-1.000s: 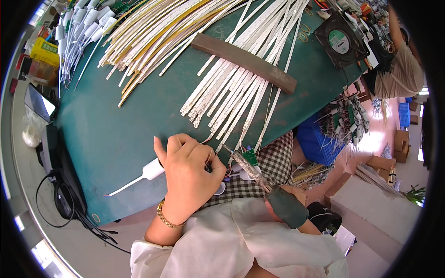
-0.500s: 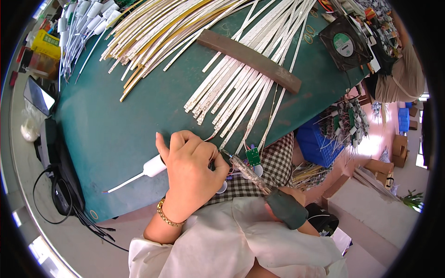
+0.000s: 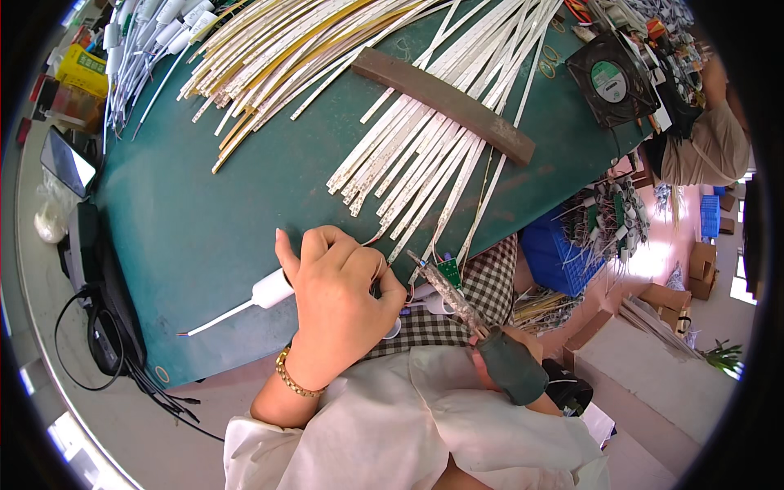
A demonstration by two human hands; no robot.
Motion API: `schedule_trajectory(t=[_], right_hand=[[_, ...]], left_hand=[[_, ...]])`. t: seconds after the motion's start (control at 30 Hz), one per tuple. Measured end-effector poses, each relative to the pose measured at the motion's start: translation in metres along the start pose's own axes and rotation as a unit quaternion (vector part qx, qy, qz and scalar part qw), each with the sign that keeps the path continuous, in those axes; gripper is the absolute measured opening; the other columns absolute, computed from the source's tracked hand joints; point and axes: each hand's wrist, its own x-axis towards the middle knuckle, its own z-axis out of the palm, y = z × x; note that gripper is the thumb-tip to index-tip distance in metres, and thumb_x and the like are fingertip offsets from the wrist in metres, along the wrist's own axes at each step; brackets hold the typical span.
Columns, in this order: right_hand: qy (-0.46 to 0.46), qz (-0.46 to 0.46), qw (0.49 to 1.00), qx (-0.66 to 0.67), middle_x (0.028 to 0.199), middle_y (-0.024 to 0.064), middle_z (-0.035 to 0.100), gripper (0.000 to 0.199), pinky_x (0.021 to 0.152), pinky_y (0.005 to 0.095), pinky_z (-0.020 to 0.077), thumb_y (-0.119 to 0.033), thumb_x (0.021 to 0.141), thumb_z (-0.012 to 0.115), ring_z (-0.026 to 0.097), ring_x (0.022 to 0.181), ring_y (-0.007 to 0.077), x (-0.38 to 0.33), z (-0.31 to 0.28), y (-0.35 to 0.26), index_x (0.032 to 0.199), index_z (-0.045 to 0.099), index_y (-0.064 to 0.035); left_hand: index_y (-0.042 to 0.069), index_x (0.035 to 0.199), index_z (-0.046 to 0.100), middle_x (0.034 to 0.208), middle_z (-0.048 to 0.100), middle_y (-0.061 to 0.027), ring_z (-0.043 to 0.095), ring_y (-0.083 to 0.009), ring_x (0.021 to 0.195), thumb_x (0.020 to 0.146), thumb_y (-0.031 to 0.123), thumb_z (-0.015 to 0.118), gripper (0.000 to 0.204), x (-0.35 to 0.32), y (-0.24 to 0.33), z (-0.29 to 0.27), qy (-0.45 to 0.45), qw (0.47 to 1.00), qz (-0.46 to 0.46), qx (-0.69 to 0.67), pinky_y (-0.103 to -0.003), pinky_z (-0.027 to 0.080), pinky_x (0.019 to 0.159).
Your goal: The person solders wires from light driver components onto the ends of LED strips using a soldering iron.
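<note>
My left hand (image 3: 339,290) rests at the near edge of the green table (image 3: 212,229), fingers closed around a white tube-shaped lamp part (image 3: 265,291) with thin red and white wires. My right hand (image 3: 523,343) is mostly hidden behind my sleeve; it grips the dark handle of a soldering iron (image 3: 457,302). The iron's tip points up-left toward a small green circuit board (image 3: 447,272) beside my left fingers. White LED strips (image 3: 408,175) fan out just above my hands, held down by a brown bar (image 3: 445,102).
More yellow and white strips (image 3: 278,57) and white tubes (image 3: 143,33) lie at the table's far side. A black fan (image 3: 611,82) sits far right, a phone (image 3: 67,161) and cables (image 3: 106,327) at left. A blue crate (image 3: 559,253) stands right, near another person (image 3: 706,139).
The view has shifted slightly; my left hand stays on the white tube and wires, and the soldering iron tip stays near the green board.
</note>
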Motion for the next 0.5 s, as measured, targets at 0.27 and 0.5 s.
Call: schedule_trajectory(t=[0.27, 0.5], right_hand=[[0.048, -0.009, 0.793, 0.608, 0.093, 0.0183, 0.061, 0.049, 0.066, 0.0376, 0.0523, -0.026, 0.092, 0.059, 0.061, 0.069, 0.0201, 0.017, 0.007, -0.015, 0.134, 0.041, -0.0076], [0.014, -0.089, 0.809, 0.581, 0.09, 0.0189, 0.061, 0.051, 0.076, 0.0428, 0.0545, -0.021, 0.092, 0.063, 0.063, 0.07, 0.0232, 0.03, -0.011, -0.008, 0.134, 0.037, -0.0067]], left_hand=[[0.01, 0.059, 0.055, 0.061, 0.049, 0.0005, 0.053, -0.0227, 0.082, 0.06, 0.002, 0.068, 0.015, 0.0, -0.001, 0.0, 0.0, 1.0, 0.006, -0.003, -0.064, 0.023, 0.105], [0.008, 0.061, 0.057, 0.066, 0.052, -0.0017, 0.053, -0.0243, 0.085, 0.061, 0.003, 0.068, 0.012, 0.0, -0.002, -0.001, -0.008, 1.0, 0.012, -0.001, -0.067, 0.024, 0.102]])
